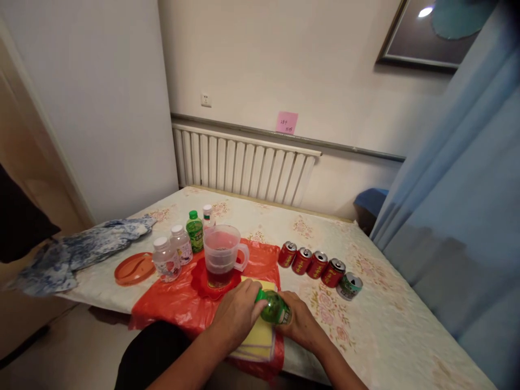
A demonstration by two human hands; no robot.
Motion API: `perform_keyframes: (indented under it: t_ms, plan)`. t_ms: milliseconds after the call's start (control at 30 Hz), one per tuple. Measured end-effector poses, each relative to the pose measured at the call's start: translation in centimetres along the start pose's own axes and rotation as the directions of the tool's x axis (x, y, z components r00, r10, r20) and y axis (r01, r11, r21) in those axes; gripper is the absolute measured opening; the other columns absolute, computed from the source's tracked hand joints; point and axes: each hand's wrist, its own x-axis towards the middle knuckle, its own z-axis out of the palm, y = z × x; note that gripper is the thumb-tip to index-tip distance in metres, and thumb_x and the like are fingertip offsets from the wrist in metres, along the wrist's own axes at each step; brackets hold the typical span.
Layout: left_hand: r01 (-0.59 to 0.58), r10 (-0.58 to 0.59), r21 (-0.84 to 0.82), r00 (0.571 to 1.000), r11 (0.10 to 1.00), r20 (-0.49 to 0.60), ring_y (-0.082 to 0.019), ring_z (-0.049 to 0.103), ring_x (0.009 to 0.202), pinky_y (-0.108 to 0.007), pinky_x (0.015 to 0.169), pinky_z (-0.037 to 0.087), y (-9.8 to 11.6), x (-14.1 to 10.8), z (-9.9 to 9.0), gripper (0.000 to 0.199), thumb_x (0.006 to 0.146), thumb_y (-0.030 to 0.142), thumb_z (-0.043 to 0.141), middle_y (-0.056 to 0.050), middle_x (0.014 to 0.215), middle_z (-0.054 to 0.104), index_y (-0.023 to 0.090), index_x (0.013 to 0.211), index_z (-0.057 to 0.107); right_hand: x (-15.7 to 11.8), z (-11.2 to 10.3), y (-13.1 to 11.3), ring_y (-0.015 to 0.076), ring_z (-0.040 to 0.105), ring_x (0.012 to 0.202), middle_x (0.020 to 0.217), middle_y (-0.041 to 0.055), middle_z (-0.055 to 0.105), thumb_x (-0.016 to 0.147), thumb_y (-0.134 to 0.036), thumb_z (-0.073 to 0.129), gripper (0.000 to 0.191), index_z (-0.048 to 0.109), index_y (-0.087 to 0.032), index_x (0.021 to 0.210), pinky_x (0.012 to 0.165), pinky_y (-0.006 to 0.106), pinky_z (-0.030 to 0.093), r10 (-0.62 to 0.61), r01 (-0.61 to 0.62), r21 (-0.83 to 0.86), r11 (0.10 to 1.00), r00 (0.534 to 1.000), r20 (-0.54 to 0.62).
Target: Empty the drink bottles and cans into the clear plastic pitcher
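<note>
Between my hands a green bottle (273,307) lies tilted, its cap end pointing left. My left hand (240,307) is closed around the green cap. Wrapped round the bottle's body, my right hand (299,319) hides part of its label. Just beyond my left hand, a clear plastic measuring jug (222,252) with dark liquid in its bottom stands on a red scalloped plate (197,280). Beneath the bottle are yellow cloths or sheets (260,344) on a red plastic sheet (162,303).
Left of the jug stand two clear white-capped bottles (166,262), another green bottle (195,233) and a small white-capped bottle (208,215). An orange lid (135,269) lies farther left. Several red cans (302,261) and a green-grey can (350,286) form a row at right.
</note>
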Motion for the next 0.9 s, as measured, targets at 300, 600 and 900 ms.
perform_keyframes:
  t_ms: [300, 600, 900]
  plan:
    - [0.115, -0.118, -0.043, 0.989, 0.992, -0.088, -0.023, 0.062, 0.090, -0.031, 0.076, 0.047, -0.8, -1.0, -0.1, 0.019, 0.091, 0.032, 0.052, -0.007, 0.101, 0.062, 0.019, 0.104, 0.056, 0.8, 0.5, -0.8, 0.0228, 0.057, 0.089, 0.094, 0.0043, 0.065, 0.068, -0.015, 0.064, 0.030, 0.062, -0.021, 0.097, 0.080, 0.032, 0.045, -0.039, 0.041, -0.037, 0.998, 0.999, 0.037]
    - [-0.157, 0.160, -0.190, 0.987, 0.969, 0.003, -0.021, 0.056, 0.102, -0.031, 0.089, 0.046, -1.6, -2.3, -2.2, 0.037, 0.088, 0.010, 0.039, -0.006, 0.115, 0.056, 0.026, 0.115, 0.057, 1.7, 0.5, -1.9, 0.0241, 0.059, 0.092, 0.098, 0.0054, 0.067, 0.067, -0.013, 0.063, 0.033, 0.064, -0.021, 0.099, 0.083, 0.033, 0.046, -0.010, 0.008, 0.017, 1.000, 0.997, 0.082]
    - [0.071, -0.072, -0.035, 0.997, 0.997, -0.030, -0.023, 0.060, 0.094, -0.032, 0.081, 0.046, -2.1, -2.3, -1.3, 0.025, 0.093, 0.024, 0.044, -0.007, 0.106, 0.060, 0.022, 0.115, 0.054, 2.3, 1.0, -1.9, 0.0241, 0.060, 0.090, 0.095, 0.0048, 0.066, 0.065, -0.012, 0.063, 0.035, 0.064, -0.022, 0.098, 0.081, 0.032, 0.046, -0.024, 0.024, 0.000, 1.000, 0.995, 0.097]
